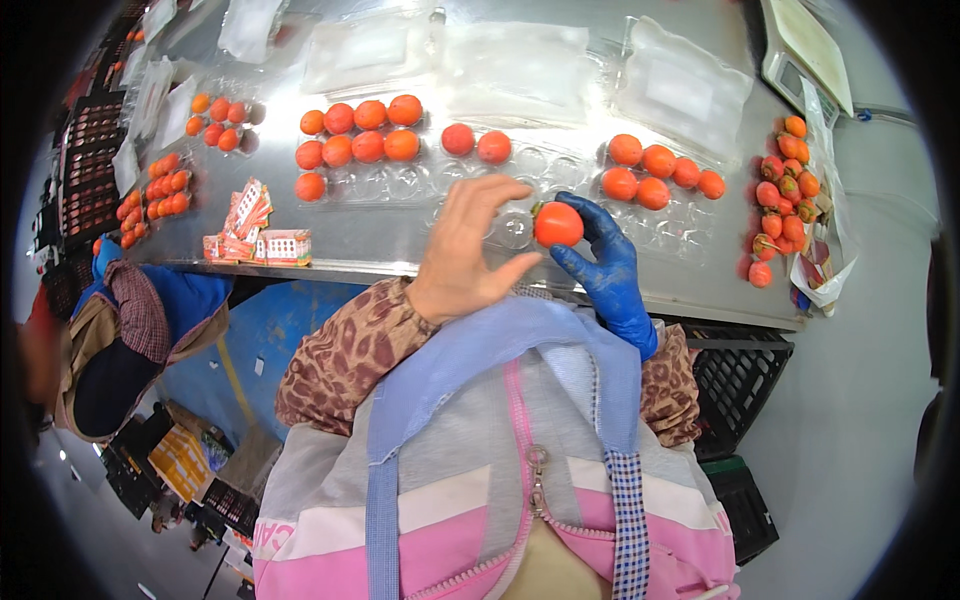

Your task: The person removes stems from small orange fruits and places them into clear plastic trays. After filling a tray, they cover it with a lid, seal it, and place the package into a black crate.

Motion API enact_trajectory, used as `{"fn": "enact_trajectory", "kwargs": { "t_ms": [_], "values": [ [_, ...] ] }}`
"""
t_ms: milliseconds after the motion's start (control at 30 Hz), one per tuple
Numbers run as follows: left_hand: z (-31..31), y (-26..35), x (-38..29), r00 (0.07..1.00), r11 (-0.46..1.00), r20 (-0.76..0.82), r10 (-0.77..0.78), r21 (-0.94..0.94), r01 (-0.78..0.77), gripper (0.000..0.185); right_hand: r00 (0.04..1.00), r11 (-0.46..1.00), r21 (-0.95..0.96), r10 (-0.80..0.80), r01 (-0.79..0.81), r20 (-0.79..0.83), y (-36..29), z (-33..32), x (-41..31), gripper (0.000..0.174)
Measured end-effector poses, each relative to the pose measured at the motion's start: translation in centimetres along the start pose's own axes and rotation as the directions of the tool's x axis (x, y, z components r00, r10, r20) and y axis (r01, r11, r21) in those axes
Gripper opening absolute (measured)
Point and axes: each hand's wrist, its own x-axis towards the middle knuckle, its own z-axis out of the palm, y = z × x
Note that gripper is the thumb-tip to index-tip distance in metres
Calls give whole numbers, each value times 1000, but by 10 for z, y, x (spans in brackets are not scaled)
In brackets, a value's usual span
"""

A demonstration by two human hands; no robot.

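Note:
My right hand (604, 266), in a blue rubber glove, holds an orange-red persimmon (559, 224) between thumb and fingers, its green calyx turned to the left. Bare and with fingers apart, my left hand (469, 244) is just left of that fruit and holds nothing. Both hands are over a clear plastic tray (516, 229) with round cups, which has two persimmons (493, 147) in its far row. To the left, another clear tray (405, 182) bears several persimmons (368, 146). A third tray (675, 229), on the right, also has several persimmons (653, 193) in its cups.
Loose persimmons (784, 195) lie at the metal table's (360, 247) right end, beside a plastic bag (836, 262) and a scale (806, 52). Translucent packs (517, 67) line the far side. Printed cards (247, 225) lie left. A co-worker (127, 337) is far left; black crates (739, 382) are below right.

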Motion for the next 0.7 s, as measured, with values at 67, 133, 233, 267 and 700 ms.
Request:
{"fn": "enact_trajectory", "kwargs": {
  "t_ms": [67, 133, 233, 267, 700],
  "values": [
    [-1, -4, 0, 998, 997, -28, -56, -50, 54, 51, 997, 999, 26, -27, 29, -72, 6, -11, -5, 56],
    [-2, -9, 0, 995, 994, -35, -94, -59, 92, 49, 988, 996, 53, -65, 74, -143, 15, -23, -12, 60],
    [0, -13, -1, 993, 991, -34, -111, -79, 108, 47, 952, 988, -8, -154, 157, -264, 29, -46, -19, 58],
    [1, -13, -1, 993, 990, -25, -113, -84, 110, 47, 928, 981, -83, -191, 173, -320, 33, -56, -20, 57],
    [3, -13, -2, 991, 986, 1, -130, -100, 130, 31, 773, 756, -603, -213, -256, -597, 43, -140, 0, 49]
  ]
}}
